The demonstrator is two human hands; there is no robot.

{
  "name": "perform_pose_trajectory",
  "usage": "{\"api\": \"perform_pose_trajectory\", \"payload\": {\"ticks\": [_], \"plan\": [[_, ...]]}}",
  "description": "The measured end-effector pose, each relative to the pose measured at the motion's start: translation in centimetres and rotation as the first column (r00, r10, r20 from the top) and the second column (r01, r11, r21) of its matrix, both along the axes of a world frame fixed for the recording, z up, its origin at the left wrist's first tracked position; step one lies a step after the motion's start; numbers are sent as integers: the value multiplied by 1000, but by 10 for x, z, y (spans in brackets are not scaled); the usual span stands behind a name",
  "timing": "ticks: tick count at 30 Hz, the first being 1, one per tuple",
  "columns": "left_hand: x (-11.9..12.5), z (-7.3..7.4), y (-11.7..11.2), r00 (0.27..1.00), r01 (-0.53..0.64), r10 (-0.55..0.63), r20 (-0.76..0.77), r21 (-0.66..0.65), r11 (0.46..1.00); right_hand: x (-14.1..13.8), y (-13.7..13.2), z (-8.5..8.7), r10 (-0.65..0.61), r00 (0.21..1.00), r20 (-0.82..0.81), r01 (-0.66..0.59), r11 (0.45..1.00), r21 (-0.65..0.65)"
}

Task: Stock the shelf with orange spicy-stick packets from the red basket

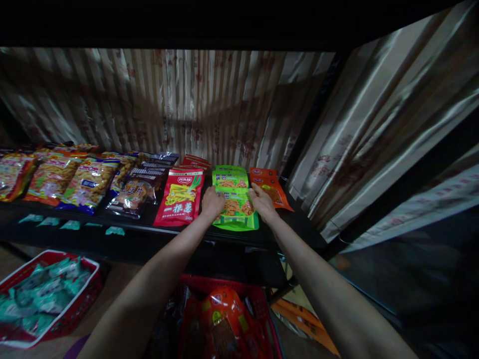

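A bright green snack bag [236,212] lies face up on the dark shelf [136,223], its lower end near the front edge. My left hand [212,202] is closed on its upper left edge, fingers curled. On the opposite side my right hand [262,202] pinches the upper right edge. Behind it is another green snack bag [230,174], partly overlapped by the front one. A red snack bag [180,197] rests left of my left hand. Just right of my right hand an orange snack bag [272,187] lies partly hidden by that hand.
Brown-and-clear snack bags [136,192] and blue-orange ones [88,182] line the shelf leftward. Below stand a red basket [98,279] of teal packets and another red basket [270,324] with orange bags. A dark post [318,102] and curtains [224,109] bound the shelf.
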State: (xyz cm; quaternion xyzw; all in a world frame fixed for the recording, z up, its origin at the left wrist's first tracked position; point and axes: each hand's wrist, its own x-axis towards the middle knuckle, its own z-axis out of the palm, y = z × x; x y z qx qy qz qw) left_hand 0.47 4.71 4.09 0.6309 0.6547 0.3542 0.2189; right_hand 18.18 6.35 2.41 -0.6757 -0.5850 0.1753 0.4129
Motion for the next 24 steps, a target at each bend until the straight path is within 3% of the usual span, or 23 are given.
{"api": "perform_pose_trajectory", "payload": {"ticks": [3,5,8,12,16,20,24], "plan": [[3,1,-18,990,33,-14,-141,130,991,-3,-10,9,3,982,191,-25,993,113],[5,-1,-35,968,124,-59,-243,262,957,-8,-15,14,19,961,276,-74,979,189],[8,-9,-62,937,234,-117,-328,345,909,-22,-18,19,130,921,366,-205,963,173],[10,-20,-81,932,241,-148,-331,262,934,-42,-18,20,306,861,406,-318,947,-39],[10,-24,-81,926,252,-190,-325,162,954,-52,-21,18,342,865,368,-278,936,-216],[10,-25,-80,927,256,-199,-318,149,955,-52,-23,18,357,861,362,-268,924,-273],[11,-27,-80,927,242,-176,-330,170,955,-49,-24,19,366,873,323,-293,922,-252]]}}
